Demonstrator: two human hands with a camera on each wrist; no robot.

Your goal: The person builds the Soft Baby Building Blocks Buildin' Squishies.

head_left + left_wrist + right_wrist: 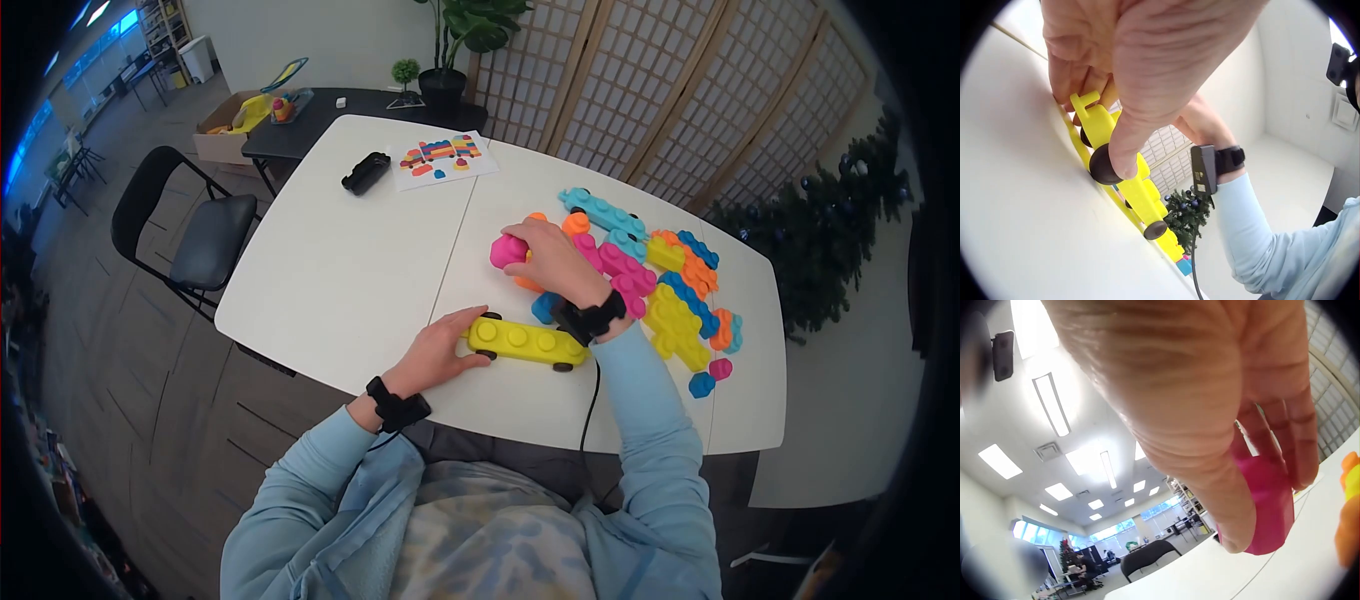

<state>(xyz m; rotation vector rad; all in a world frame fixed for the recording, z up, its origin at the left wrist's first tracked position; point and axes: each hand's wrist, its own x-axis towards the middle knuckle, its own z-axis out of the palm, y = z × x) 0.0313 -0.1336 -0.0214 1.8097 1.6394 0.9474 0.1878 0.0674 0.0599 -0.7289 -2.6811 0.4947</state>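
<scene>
A yellow toy car base (pixel 525 341) with dark wheels and round studs stands on the white table in front of the person. The left hand (pixel 436 352) grips its left end, thumb against a wheel (pixel 1105 165) and fingers on the far side. Between thumb and fingers, the right hand (pixel 548 262) holds a magenta faceted block (pixel 1271 506) over the table. Orange pieces (pixel 575 223) and a blue block (pixel 545 307) lie close around the right hand, partly hidden by it.
Several coloured blocks, among them a turquoise car base (pixel 603 212) and yellow pieces (pixel 675 325), cover the table's right side. A printed picture sheet (pixel 443 160) and a black case (pixel 366 173) lie at the far left. A black cable (pixel 590 410) hangs over the front edge.
</scene>
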